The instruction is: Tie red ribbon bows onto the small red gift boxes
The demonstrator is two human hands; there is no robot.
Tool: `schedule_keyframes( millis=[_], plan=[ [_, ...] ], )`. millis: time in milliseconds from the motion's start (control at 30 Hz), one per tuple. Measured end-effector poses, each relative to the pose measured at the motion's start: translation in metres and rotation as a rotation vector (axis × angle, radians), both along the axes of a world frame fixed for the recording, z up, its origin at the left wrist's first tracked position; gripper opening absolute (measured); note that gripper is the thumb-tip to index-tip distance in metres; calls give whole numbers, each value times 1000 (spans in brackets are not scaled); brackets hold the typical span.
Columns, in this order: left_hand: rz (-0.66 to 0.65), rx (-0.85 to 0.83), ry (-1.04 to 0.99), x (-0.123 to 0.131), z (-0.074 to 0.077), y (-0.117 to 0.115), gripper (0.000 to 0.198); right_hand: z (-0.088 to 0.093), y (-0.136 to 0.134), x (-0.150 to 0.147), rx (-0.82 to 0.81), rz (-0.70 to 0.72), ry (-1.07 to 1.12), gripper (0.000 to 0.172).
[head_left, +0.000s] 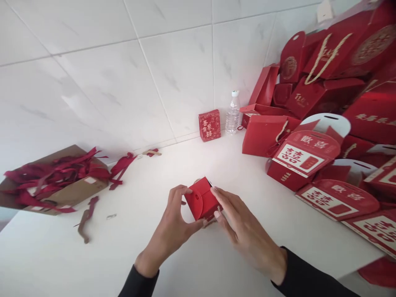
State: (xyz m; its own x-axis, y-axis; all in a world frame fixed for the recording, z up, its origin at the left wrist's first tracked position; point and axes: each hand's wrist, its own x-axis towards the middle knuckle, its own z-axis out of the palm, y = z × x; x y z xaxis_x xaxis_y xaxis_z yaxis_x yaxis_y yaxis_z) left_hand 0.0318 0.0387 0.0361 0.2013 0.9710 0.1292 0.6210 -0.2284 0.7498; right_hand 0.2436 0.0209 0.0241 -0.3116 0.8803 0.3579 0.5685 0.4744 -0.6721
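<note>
A small red gift box [204, 200] rests at the middle of the white table, tilted a little, with a rounded flap on its face. My left hand [175, 220] grips it from the left, the thumb at its near edge and the fingers at its far left corner. On the other side my right hand [239, 225] lies against the box's right side with fingers stretched out. Bits of pale cord show under and behind the box. Its underside is hidden.
A cardboard box [77, 192] of dark red ribbons stands at the left, loose ribbon pieces [85, 220] near it. Against the tiled wall are a red patterned box [209, 126] and a water bottle [233, 113]. Many red gift boxes [309, 154] pile up at the right.
</note>
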Motion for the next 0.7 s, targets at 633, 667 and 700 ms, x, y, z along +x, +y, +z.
schedule_keyframes(
  millis=[633,667,700],
  plan=[
    [529,125,253,-81,4,31,37,-61,-21,15,-463,-161,92,63],
    [640,131,286,-102,-1,46,34,-62,-23,14,-486,-181,103,62],
    [735,133,319,-123,-6,59,32,-62,-24,11,-494,-199,118,59]
  ],
)
